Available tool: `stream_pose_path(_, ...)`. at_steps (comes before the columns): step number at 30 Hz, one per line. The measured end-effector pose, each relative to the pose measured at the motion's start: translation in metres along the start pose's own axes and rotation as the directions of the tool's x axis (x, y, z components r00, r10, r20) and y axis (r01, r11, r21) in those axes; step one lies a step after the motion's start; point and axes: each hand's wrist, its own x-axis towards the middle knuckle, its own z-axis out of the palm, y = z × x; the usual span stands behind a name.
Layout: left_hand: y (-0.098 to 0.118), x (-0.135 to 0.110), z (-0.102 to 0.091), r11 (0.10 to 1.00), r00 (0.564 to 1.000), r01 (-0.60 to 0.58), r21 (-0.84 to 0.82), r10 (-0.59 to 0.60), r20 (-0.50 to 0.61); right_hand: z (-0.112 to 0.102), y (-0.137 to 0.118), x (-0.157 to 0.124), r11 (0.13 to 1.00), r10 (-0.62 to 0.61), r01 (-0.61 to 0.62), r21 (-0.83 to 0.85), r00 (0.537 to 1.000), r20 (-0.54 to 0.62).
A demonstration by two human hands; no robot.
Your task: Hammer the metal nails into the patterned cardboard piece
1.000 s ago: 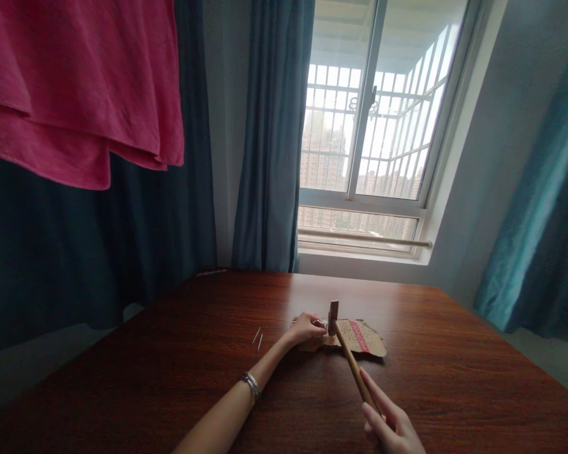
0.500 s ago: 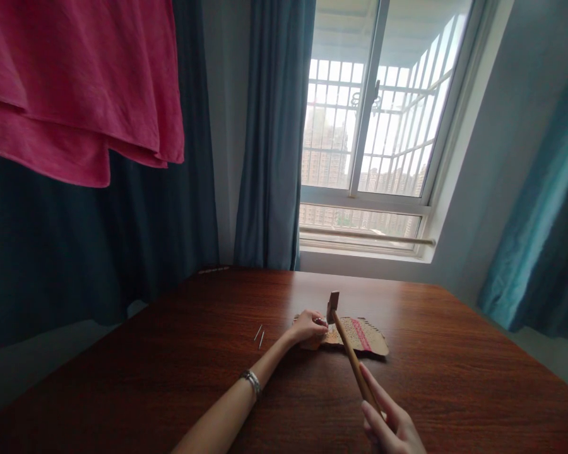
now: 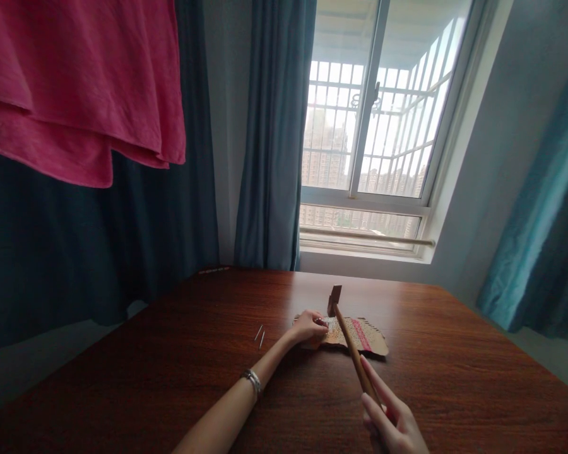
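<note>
My right hand (image 3: pixel 392 413) is closed around the wooden handle of a hammer (image 3: pixel 353 347). The hammer's head is raised a little above a tan, irregular flat piece (image 3: pixel 376 340), cardboard or leather, with rows of small dots and a pink-red band across it. At the left part of that piece, my left hand (image 3: pixel 309 326) pinches something small that its fingers mostly hide. Two thin metal pins, like nails or punches (image 3: pixel 262 339), lie on the table to the left of my left hand.
The brown wooden table (image 3: pixel 170 378) reaches to the wall under a barred window (image 3: pixel 350 195). Dark blue curtains (image 3: pixel 274 157) hang behind and at the sides. A pink towel (image 3: pixel 85 94) hangs at the upper left.
The hammer's head has risen slightly, away from my left hand. My left hand, the tan piece and the pins stay in place.
</note>
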Motion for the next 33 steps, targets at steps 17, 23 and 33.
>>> stream_pose_path(17,0.001,0.0,0.0,1.0,1.0,0.014,0.023,-0.013,-0.007,-0.001,0.015,0.001,0.999,-0.024,0.024,-0.041,1.0,0.012)
stream_pose_path(23,-0.002,0.001,0.001,1.0,1.0,-0.026,-0.011,0.026,0.006,-0.001,0.014,0.002,1.0,0.01,-0.009,-0.025,1.0,0.016)
stream_pose_path(33,-0.002,0.001,0.001,1.0,1.0,-0.016,0.01,0.016,0.004,-0.001,0.0,0.001,0.996,0.082,-0.083,0.013,0.995,0.049)
